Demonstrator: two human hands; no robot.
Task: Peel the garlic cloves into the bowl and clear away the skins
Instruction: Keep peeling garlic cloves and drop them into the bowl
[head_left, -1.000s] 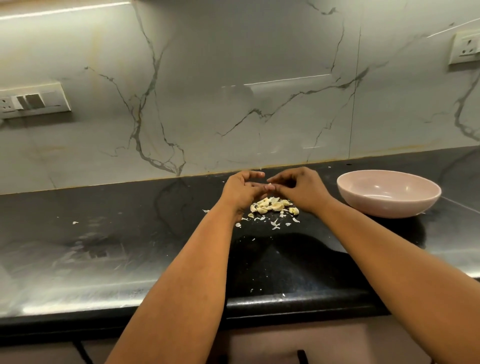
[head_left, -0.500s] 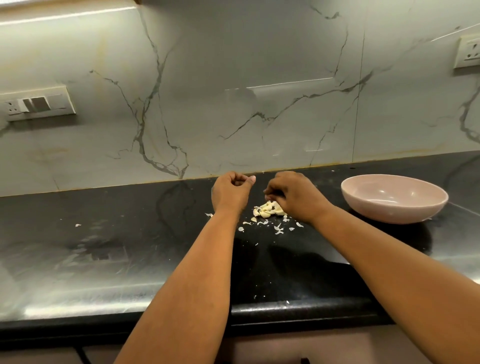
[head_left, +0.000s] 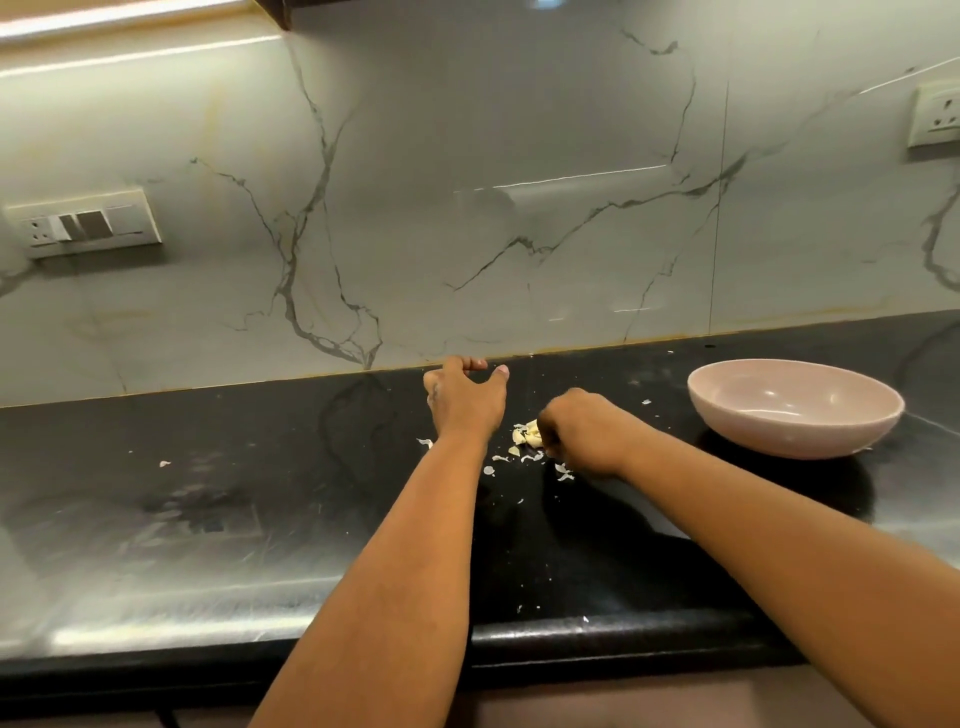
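Head view: the right hand (head_left: 582, 434) curls, fingers down, onto the garlic pile (head_left: 527, 434) at its fingertips; its grasp is hidden. The left hand (head_left: 465, 397) hovers loose, fingers apart. No clove's axis is readable. The pink bowl (head_left: 795, 410) sits right.

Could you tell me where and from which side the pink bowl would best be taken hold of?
Probably the near left rim of the bowl, reached from the garlic pile side. It stands upright and looks empty, with a wide, shallow wall and no handle, so a thumb inside and fingers under the curved outside should hold it. The right hand is nearest.
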